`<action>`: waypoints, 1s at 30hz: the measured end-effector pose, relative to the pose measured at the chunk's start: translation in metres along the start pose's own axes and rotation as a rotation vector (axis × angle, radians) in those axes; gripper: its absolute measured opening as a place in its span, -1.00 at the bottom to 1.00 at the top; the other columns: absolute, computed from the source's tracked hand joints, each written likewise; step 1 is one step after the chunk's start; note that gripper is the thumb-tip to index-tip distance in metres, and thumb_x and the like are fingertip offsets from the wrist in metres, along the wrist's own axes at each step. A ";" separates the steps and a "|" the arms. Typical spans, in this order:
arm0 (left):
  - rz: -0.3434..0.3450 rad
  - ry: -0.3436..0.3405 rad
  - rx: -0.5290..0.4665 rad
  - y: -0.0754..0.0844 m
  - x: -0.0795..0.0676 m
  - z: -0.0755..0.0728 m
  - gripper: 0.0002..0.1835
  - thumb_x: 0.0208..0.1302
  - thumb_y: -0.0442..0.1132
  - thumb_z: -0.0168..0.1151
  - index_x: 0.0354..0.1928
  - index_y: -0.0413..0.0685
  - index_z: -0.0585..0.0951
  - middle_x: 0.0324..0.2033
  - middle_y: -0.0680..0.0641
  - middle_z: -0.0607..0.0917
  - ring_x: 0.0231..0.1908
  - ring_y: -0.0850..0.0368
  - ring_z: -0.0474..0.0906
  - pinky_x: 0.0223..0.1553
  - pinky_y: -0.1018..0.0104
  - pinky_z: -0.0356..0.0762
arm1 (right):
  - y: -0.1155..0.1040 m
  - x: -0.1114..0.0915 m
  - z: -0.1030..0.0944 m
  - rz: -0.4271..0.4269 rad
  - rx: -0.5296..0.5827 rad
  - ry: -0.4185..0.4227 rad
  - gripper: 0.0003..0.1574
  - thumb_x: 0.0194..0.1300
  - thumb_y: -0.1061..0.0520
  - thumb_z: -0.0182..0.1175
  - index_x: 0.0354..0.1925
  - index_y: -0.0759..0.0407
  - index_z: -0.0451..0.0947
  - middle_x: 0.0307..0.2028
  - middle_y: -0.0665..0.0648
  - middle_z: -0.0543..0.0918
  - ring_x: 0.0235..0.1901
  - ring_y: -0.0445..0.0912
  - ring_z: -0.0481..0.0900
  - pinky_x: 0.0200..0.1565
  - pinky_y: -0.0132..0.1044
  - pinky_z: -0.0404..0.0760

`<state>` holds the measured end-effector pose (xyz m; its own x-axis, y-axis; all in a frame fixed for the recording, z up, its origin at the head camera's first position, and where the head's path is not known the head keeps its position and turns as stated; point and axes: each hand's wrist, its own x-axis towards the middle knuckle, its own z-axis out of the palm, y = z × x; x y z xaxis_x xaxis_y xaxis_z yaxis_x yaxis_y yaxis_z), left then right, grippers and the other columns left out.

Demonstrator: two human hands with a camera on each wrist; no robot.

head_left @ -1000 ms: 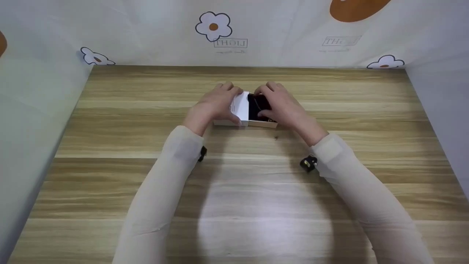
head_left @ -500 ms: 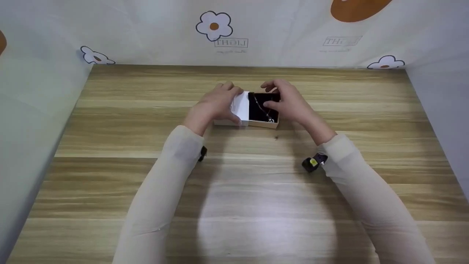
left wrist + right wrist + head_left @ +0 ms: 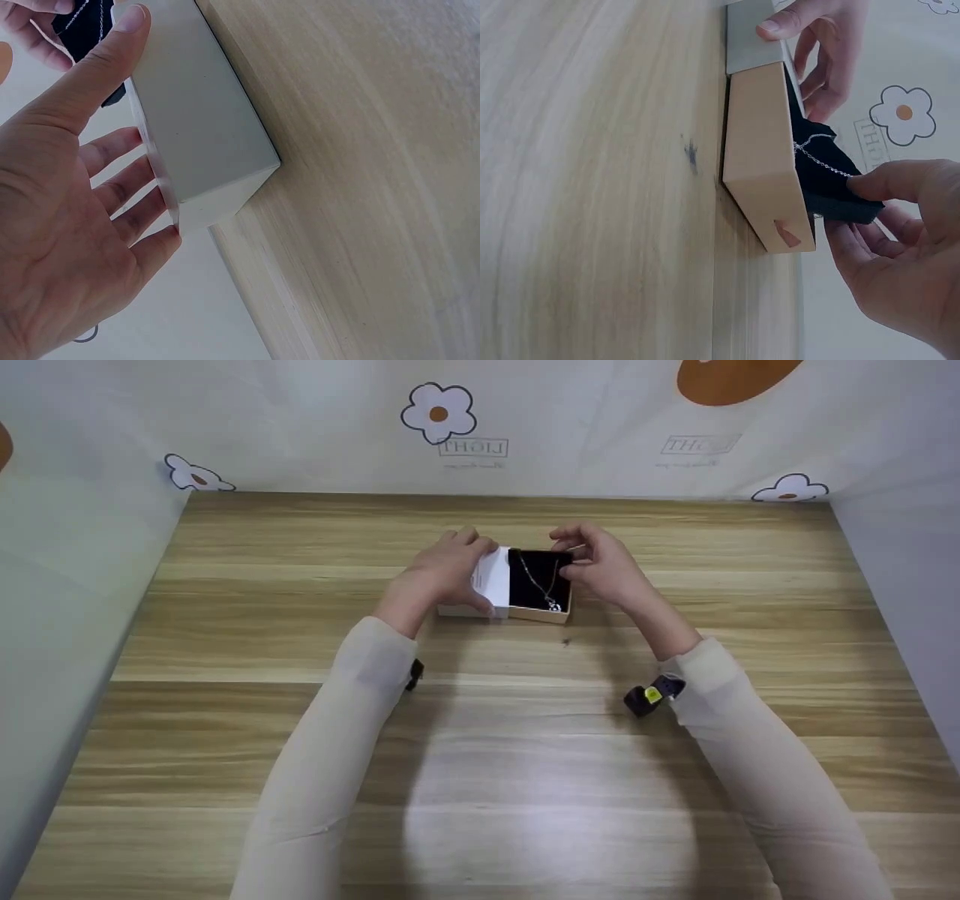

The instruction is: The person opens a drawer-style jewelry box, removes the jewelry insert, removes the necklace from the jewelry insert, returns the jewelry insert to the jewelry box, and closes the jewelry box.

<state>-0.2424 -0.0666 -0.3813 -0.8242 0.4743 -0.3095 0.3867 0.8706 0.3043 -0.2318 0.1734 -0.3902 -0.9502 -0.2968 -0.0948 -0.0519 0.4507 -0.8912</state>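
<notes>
A white box sleeve (image 3: 493,577) lies on the table, with a tan inner drawer (image 3: 761,127) pulled partly out to its right. My left hand (image 3: 442,570) grips the sleeve, thumb on the near side and fingers on the far side. In the drawer is a black pad (image 3: 531,591) carrying a silver necklace (image 3: 554,604) with a small pendant. My right hand (image 3: 606,570) pinches the pad's right end, thumb on top and fingers beneath. That end is tilted up out of the drawer in the right wrist view, the thumb beside the chain.
The wood-grain table (image 3: 510,780) is bounded by a pale curtain (image 3: 570,427) with flower prints at the back and sides. A dark mark (image 3: 566,642) is on the tabletop just in front of the drawer.
My right hand has drawn back rightward from over the pad to its right end, uncovering more of the pad and necklace. The left hand and sleeve have stayed put.
</notes>
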 end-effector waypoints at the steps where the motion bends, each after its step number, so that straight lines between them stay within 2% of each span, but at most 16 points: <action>1: -0.001 0.001 -0.001 0.000 0.000 0.000 0.08 -0.05 0.14 0.57 0.48 0.00 0.23 0.29 -0.11 0.33 0.30 -0.09 0.25 0.34 0.03 0.37 | 0.000 -0.001 0.000 -0.003 -0.001 0.006 -0.38 0.23 0.53 0.09 0.27 0.43 0.35 0.13 0.40 0.54 0.13 0.19 0.56 -0.03 -0.56 0.56; 7: -0.004 0.008 -0.005 0.000 0.000 0.001 0.07 -0.06 0.14 0.57 0.47 0.01 0.24 0.29 -0.10 0.34 0.29 -0.08 0.26 0.31 0.01 0.40 | 0.001 -0.003 0.000 0.017 -0.001 0.056 -0.39 0.25 0.49 0.15 0.27 0.39 0.37 0.12 0.37 0.56 0.13 0.20 0.59 -0.08 -0.59 0.58; 12: -0.005 0.012 -0.009 0.000 0.000 0.001 0.06 -0.05 0.13 0.57 0.47 0.02 0.25 0.30 -0.11 0.34 0.31 -0.09 0.26 0.31 -0.01 0.40 | 0.002 -0.005 -0.001 0.070 0.000 0.119 -0.44 0.24 0.39 0.25 0.21 0.40 0.42 0.00 0.21 0.54 -0.04 -0.05 0.57 -0.12 -0.60 0.56; 19: -0.006 0.005 -0.025 0.000 -0.001 0.001 0.05 -0.04 0.11 0.58 0.47 0.01 0.25 0.30 -0.09 0.33 0.32 -0.08 0.24 0.32 -0.01 0.39 | 0.003 -0.006 -0.001 0.101 0.058 0.088 -0.55 0.26 0.39 0.24 0.13 0.46 0.48 -0.03 0.21 0.63 -0.24 -0.34 0.61 -0.13 -0.56 0.63; 25: -0.008 0.010 -0.024 0.000 -0.001 0.001 0.06 -0.04 0.11 0.58 0.47 0.01 0.24 0.30 -0.09 0.33 0.32 -0.07 0.24 0.31 -0.02 0.39 | 0.003 -0.008 0.001 0.101 0.157 0.111 -0.56 0.25 0.40 0.25 0.11 0.45 0.49 -0.18 0.03 0.59 -0.34 -0.36 0.66 -0.20 -0.44 0.71; 30: -0.007 0.014 -0.025 0.001 -0.001 0.001 0.06 -0.05 0.11 0.58 0.48 0.01 0.24 0.31 -0.09 0.33 0.33 -0.08 0.24 0.32 -0.01 0.39 | 0.004 -0.008 0.000 0.099 0.200 0.159 -0.59 0.25 0.39 0.25 0.08 0.38 0.52 -0.26 -0.11 0.60 -0.37 -0.34 0.63 -0.40 -0.54 0.58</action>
<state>-0.2410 -0.0663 -0.3817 -0.8327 0.4659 -0.2993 0.3704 0.8704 0.3244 -0.2244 0.1775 -0.3935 -0.9848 -0.1162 -0.1287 0.0902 0.2910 -0.9525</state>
